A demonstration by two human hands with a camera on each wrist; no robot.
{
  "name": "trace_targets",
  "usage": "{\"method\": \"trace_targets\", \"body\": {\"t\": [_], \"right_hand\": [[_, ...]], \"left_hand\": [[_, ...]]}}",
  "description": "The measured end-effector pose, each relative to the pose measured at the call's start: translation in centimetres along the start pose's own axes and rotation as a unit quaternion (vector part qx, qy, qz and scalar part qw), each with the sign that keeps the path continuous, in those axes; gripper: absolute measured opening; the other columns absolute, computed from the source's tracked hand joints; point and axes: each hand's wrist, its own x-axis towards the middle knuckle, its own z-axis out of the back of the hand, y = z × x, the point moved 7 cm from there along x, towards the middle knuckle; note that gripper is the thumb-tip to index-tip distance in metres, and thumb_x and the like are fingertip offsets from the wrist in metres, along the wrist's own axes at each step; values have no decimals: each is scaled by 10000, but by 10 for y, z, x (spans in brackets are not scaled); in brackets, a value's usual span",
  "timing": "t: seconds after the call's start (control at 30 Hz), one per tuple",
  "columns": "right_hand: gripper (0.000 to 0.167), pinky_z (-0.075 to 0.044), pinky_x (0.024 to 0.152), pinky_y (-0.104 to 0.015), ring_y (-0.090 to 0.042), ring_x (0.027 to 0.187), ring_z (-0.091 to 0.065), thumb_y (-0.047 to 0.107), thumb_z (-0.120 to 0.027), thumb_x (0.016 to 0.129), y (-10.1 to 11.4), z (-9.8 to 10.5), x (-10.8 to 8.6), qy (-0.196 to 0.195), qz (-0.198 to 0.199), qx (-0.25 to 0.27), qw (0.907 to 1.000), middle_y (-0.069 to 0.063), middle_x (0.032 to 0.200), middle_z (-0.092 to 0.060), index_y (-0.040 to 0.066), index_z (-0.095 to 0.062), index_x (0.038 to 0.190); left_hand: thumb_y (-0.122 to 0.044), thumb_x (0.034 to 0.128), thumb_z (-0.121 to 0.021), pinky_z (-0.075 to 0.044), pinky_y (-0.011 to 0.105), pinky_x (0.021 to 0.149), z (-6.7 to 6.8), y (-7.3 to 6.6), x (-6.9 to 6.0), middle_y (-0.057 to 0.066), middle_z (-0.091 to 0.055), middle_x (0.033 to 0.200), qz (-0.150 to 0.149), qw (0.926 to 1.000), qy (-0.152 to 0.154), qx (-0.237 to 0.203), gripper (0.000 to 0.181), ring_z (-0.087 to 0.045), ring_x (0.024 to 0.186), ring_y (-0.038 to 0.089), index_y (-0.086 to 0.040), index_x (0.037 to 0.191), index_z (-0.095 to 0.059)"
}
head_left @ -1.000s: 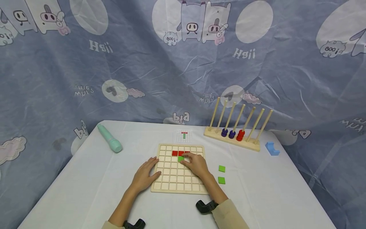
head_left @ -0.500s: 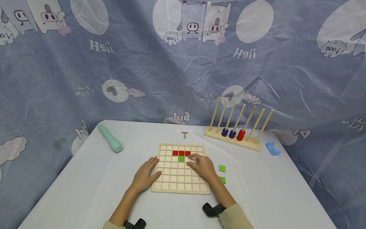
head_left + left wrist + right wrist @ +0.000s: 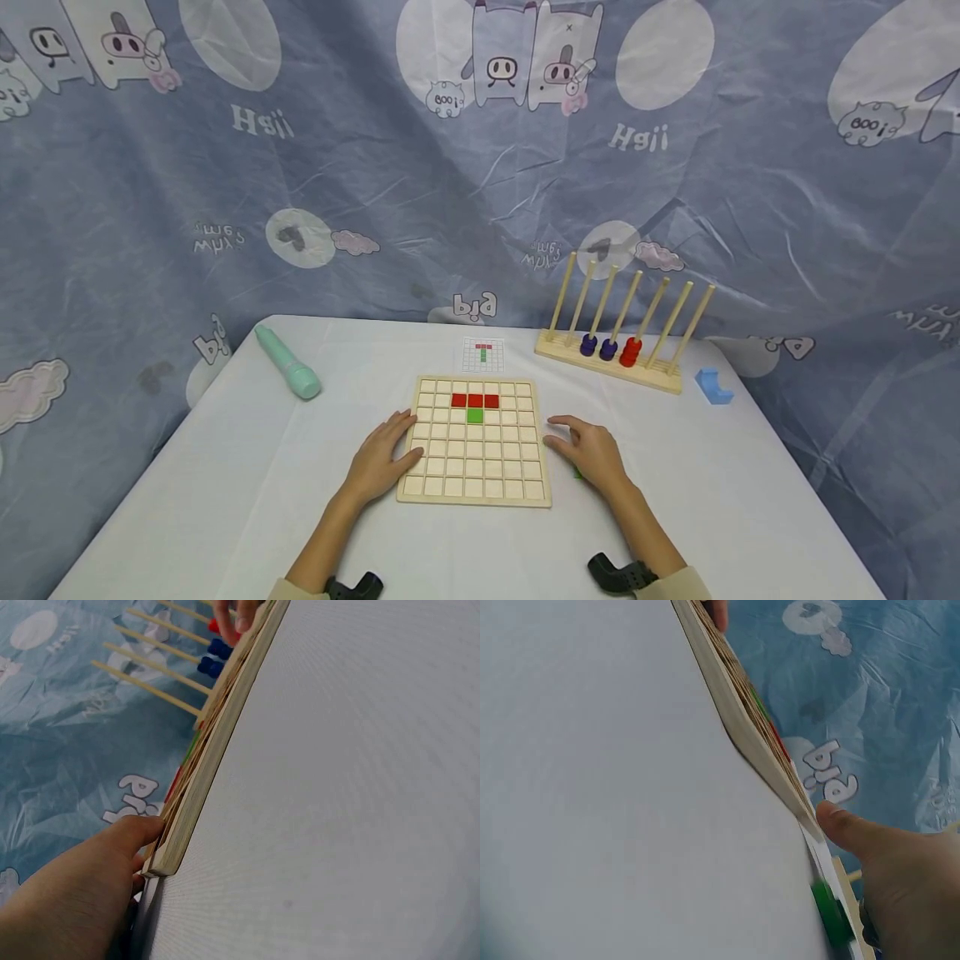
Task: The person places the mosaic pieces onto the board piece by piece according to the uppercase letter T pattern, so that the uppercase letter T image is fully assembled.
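Note:
A wooden grid board lies on the table, with three red tiles in a row and one green tile below the middle one. The left hand rests on the board's left edge, fingers relaxed; the left wrist view shows its thumb on the board's corner. Right of the board, the right hand hovers with thumb and forefinger apart, holding nothing visible. It mostly hides the loose green tiles; one green edge peeks out beneath. In the right wrist view a green tile lies near that hand.
A small pattern card lies behind the board. At the back right stands a peg rack with blue and red beads, beside a light blue piece. A mint-green microphone-shaped object lies at the back left.
The right hand has left the board's tiles and moved right, over the loose green tiles, uncovering the third red tile. The left hand has stayed at the board's edge.

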Motion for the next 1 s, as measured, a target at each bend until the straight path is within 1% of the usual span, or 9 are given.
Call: {"method": "trace_targets", "body": {"t": [0.13,0.27,0.43,0.67,1.0], "right_hand": [[330,-223,386,-217,-31,423,-238,381,-739,767,-15,13,-10,-9,-159,-168,9997,124,473,-326,182,-701,1027],[336,-220,393,-216,-37,434,-253,382,-752,752,-27,24,-19,-103,-202,-438,9988,126,487,-325,183,-702,1018],[338,-212,395,-217,-44,439,-251,367,-760,746,-36,33,-26,-196,-263,-551,9979,121,487,-316,170,-704,1014],[352,-226,401,-220,-54,440,-266,386,-740,763,-38,36,-29,-108,-380,-566,9976,111,490,-334,156,-701,1026],[347,-220,400,-222,-60,441,-264,364,-752,757,-40,35,-28,-68,-448,-587,9972,103,490,-334,156,-698,1030]], "left_hand": [[-396,870,-613,-220,434,1095,0,1,0,71,-388,1432,-17,10000,-20,19,591,-292,1341,251,-88,1352,-466],[-400,874,-607,-221,428,1095,0,2,0,62,-387,1433,-54,10000,-16,27,590,-291,1342,245,-89,1355,-463],[-412,879,-598,-217,419,1098,-1,2,0,54,-384,1435,-48,10000,15,44,591,-286,1345,235,-93,1357,-462],[-396,876,-607,-215,420,1099,-1,1,0,62,-389,1431,-38,10000,8,26,585,-288,1343,241,-88,1353,-465],[-401,879,-599,-217,421,1098,-1,2,1,68,-391,1429,-37,10000,6,59,586,-291,1342,241,-81,1352,-466]]}}
